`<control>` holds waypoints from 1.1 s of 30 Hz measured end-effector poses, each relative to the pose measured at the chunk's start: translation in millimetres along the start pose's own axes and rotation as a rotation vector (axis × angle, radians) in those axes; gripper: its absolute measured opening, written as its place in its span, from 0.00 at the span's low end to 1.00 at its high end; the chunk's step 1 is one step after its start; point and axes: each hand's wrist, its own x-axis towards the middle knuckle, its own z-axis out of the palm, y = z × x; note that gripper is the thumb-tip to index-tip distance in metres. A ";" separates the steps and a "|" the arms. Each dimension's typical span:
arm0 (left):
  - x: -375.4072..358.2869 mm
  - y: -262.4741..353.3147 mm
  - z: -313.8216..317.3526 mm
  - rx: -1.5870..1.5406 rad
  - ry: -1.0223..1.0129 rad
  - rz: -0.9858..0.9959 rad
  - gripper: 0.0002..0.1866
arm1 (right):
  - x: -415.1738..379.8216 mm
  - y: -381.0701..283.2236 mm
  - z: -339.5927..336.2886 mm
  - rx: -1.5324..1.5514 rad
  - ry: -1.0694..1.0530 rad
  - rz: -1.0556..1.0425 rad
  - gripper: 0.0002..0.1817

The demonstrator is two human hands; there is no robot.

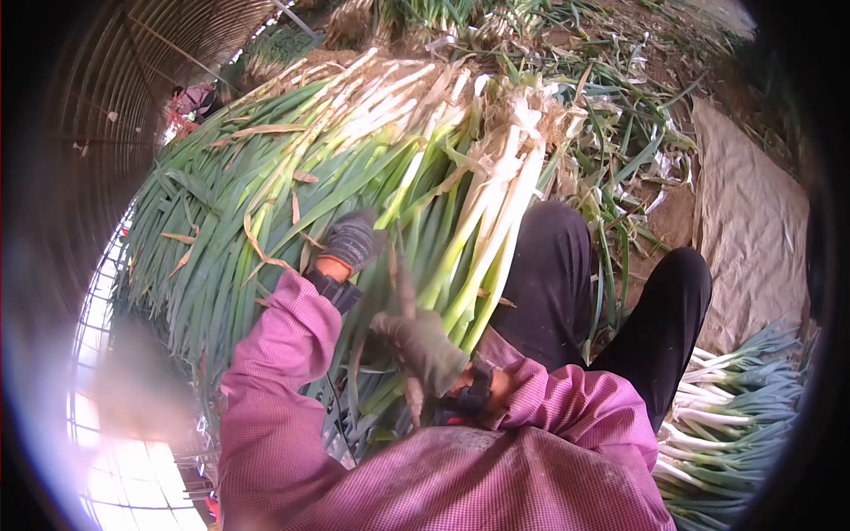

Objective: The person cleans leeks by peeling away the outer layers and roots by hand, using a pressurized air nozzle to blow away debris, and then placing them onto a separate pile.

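Note:
My left hand (353,240), in a dark grey knit glove, is over the leaves of a large heap of green onions (274,190). Its fingers look curled, and motion smears the fingertips, so I cannot tell what they hold. A long dry leaf (405,292) hangs between my hands. Lower down, my right hand (423,350), also gloved and blurred, is closed around the green part of several green onions (496,230). Their white stalks slant up and right toward brown, papery root ends, beside my knee.
Cleaned green onions (722,425) lie in a row at lower right, below a beige cloth sheet (748,230). Stripped leaves (620,150) litter the soil beyond my knees (553,274). Another person (197,99) is far back at left, near the curved ribbed wall (106,115).

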 end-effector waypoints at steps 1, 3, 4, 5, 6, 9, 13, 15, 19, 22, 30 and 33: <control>-3.4 1.4 -1.2 0.017 -0.003 0.014 0.23 | 4.6 6.3 0.7 -0.026 0.006 -0.007 0.20; -7.5 5.3 -1.5 0.046 0.001 0.043 0.23 | 15.8 19.0 1.7 -0.084 0.021 -0.028 0.20; -9.9 3.1 3.2 0.067 0.015 0.057 0.23 | 18.2 18.7 0.9 -0.076 0.043 -0.020 0.20; -14.1 -0.8 11.1 0.088 0.028 0.071 0.23 | 20.1 15.8 0.4 -0.068 0.066 -0.012 0.20; -20.6 -0.2 13.7 0.107 0.042 0.087 0.22 | 20.6 14.0 -0.1 -0.061 0.090 -0.006 0.21; -47.4 1.1 14.9 0.046 0.097 0.107 0.21 | 32.9 19.8 -0.7 0.019 0.123 -0.020 0.21; -87.1 11.7 0.1 0.132 0.046 0.111 0.11 | 30.2 17.3 6.0 -0.019 0.196 -0.083 0.20; -109.2 -4.6 17.7 0.113 0.055 0.165 0.12 | 41.2 21.1 4.5 -0.020 0.127 -0.139 0.20; -148.0 -8.0 27.8 0.039 0.072 0.141 0.18 | 31.1 10.2 10.5 -0.036 0.206 -0.085 0.19; -176.4 3.5 13.2 -0.007 0.043 0.085 0.24 | 33.6 11.6 13.4 -0.025 0.231 -0.073 0.19; -217.8 -5.5 18.9 -0.260 -0.076 0.086 0.19 | 42.0 23.2 12.0 -0.022 0.138 -0.043 0.18; -226.0 -9.1 24.0 -0.510 -0.048 0.150 0.16 | 39.5 17.8 15.7 -0.036 0.088 -0.078 0.18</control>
